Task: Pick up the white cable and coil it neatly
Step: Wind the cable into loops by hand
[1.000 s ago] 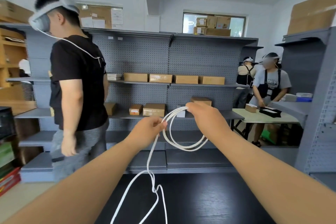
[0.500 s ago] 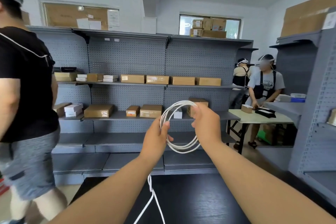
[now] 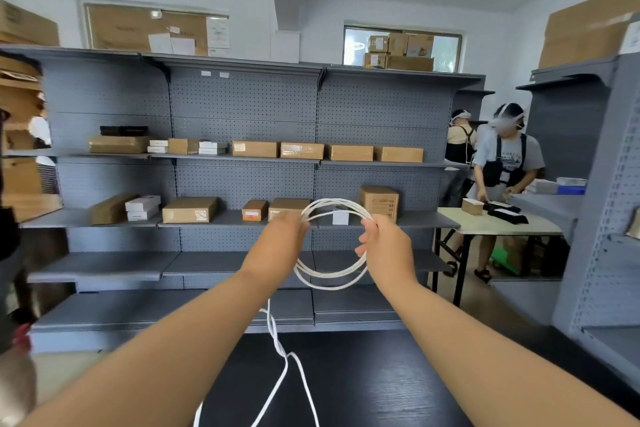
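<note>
1. Two bare arms reach forward from the bottom of the view. Both hands are up in the air in front of the grey shelves (image 3: 242, 218).
2. The white cable (image 3: 329, 279) is between the hands. It is a round ring of a few loops, standing up and off the worktop.
3. The left hand (image 3: 282, 243) holds the left side of the ring, with its fingers closed around the loops.
4. The right hand (image 3: 386, 248) holds the right side of the ring, and its fingers are curled around the loops too.
5. The rest of the cable hangs down from under the left hand as loose strands. It reaches the black worktop (image 3: 381, 381) below.
6. Brown boxes (image 3: 188, 210) and small white boxes (image 3: 142, 207) sit in rows on the shelves behind the ring.
7. On the right, a person (image 3: 507, 163) in a dark apron stands at a pale worktop (image 3: 485, 226) with small things on it.
</note>
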`<move>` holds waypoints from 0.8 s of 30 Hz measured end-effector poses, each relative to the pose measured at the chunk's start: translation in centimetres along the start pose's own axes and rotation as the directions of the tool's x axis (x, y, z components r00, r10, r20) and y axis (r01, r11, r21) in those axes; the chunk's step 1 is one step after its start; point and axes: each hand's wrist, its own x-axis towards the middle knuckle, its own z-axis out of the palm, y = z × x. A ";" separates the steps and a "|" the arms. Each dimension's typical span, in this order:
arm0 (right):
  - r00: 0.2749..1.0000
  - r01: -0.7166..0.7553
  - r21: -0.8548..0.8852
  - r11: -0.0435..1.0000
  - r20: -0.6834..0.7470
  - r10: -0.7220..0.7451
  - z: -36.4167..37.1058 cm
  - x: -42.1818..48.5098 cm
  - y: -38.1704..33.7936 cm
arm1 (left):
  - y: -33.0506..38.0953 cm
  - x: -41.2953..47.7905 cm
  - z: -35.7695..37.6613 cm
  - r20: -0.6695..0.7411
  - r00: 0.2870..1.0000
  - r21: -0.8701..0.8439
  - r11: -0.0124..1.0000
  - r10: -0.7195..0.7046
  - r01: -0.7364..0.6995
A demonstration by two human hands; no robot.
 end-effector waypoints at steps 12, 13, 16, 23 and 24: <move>0.949 0.284 -0.414 0.865 0.249 -0.193 0.3 0.4 -1.5 | -1.0 2.1 -1.2 0.161 0.976 0.164 0.971 0.148 -0.174; 0.938 0.317 -0.432 0.844 0.272 -0.213 0.4 0.5 -1.7 | -0.9 2.1 -1.2 0.188 0.968 0.165 0.966 0.166 -0.198; 0.901 0.411 -0.510 0.756 0.355 -0.251 1.1 0.5 -1.8 | -0.5 2.1 -1.0 0.241 0.943 0.201 0.938 0.231 -0.282; 0.838 0.546 -0.652 0.526 0.435 -0.331 0.9 0.7 -1.3 | -0.4 1.1 -0.7 0.225 0.958 -0.006 0.983 0.178 -0.182; 0.836 0.548 -0.658 0.516 0.432 -0.338 0.8 0.8 -1.4 | -0.4 0.7 -0.7 0.221 0.966 -0.099 0.989 0.130 -0.111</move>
